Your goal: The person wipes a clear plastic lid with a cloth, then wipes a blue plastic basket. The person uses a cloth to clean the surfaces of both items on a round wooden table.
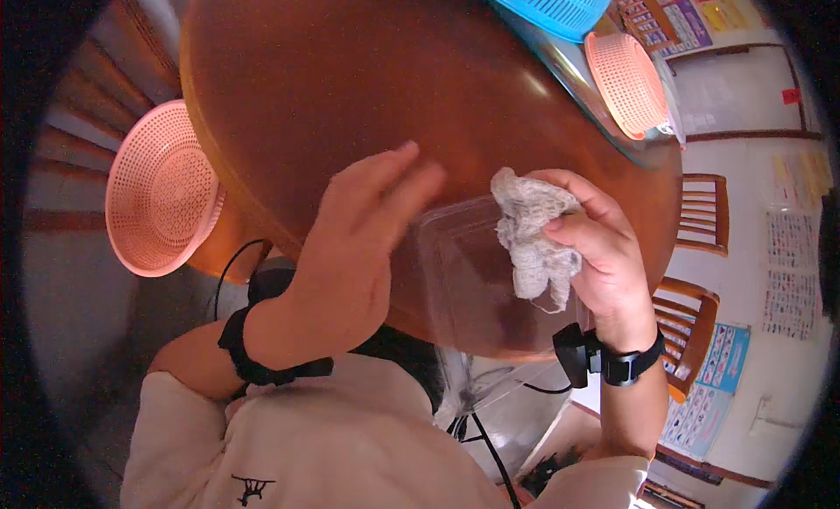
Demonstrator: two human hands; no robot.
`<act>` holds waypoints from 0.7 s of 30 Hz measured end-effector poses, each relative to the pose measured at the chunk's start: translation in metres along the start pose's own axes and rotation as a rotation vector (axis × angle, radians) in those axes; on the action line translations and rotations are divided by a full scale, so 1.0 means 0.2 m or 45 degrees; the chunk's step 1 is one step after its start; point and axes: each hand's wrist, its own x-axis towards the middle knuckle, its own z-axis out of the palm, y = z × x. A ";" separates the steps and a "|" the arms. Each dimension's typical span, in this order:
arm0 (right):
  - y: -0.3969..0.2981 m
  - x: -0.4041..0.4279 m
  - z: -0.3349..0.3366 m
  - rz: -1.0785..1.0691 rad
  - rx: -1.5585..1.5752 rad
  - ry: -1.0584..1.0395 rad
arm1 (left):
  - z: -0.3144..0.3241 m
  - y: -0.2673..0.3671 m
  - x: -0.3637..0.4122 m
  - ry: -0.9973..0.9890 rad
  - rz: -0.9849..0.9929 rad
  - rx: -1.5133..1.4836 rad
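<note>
My right hand (597, 240) grips a crumpled, grey-white knitted cloth (535, 240) between thumb and fingers. The cloth bunches up at the top, and a loose thread and finger-like folds hang from its lower end. To its left, my left hand (367, 227) hovers over the round wooden table (367, 69) with fingers stretched out, holding nothing. Its fingertips are blurred. Between and below the hands is a clear plastic box (436, 299), overlapping the table's near edge in view. My right forearm covers part of it. Black straps circle both wrists.
A pink perforated basket (164, 187) sits beyond the table's left edge. At the far right, a blue basket (558, 7) and a smaller pink basket (627, 82) rest at a glass turntable (584, 82). Wooden chairs (692, 332) stand to the right. Black cables run near the table's edge.
</note>
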 end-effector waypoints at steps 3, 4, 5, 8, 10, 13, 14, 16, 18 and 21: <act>0.03 0.01 0.02 -0.346 -0.541 -0.116 | 0.01 0.02 0.01 -0.186 0.082 0.190; 0.04 0.01 0.03 -0.533 -0.807 -0.177 | 0.01 0.03 0.02 -0.241 0.109 0.238; 0.05 0.00 0.07 -0.604 -1.053 -0.263 | 0.01 0.03 0.02 -0.246 0.114 0.251; 0.11 -0.07 0.21 -0.589 -1.545 -0.440 | 0.01 0.02 0.03 -0.267 0.138 0.279; 0.16 -0.12 0.26 -0.693 -1.630 -0.386 | 0.01 0.02 0.03 -0.276 0.144 0.301; 0.17 -0.21 0.26 -0.724 -1.655 -0.375 | 0.01 0.04 0.03 -0.278 0.137 0.353; 0.18 -0.24 0.25 -0.718 -1.644 -0.378 | 0.01 0.04 0.03 -0.279 0.148 0.375; 0.21 -0.31 0.23 -0.739 -1.631 -0.382 | 0.01 0.04 0.03 -0.282 0.172 0.419; 0.23 -0.38 0.19 -0.718 -1.606 -0.379 | 0.01 0.05 0.03 -0.282 0.180 0.444; 0.25 -0.48 0.15 -0.620 -1.566 -0.350 | 0.02 0.04 0.03 -0.286 0.190 0.468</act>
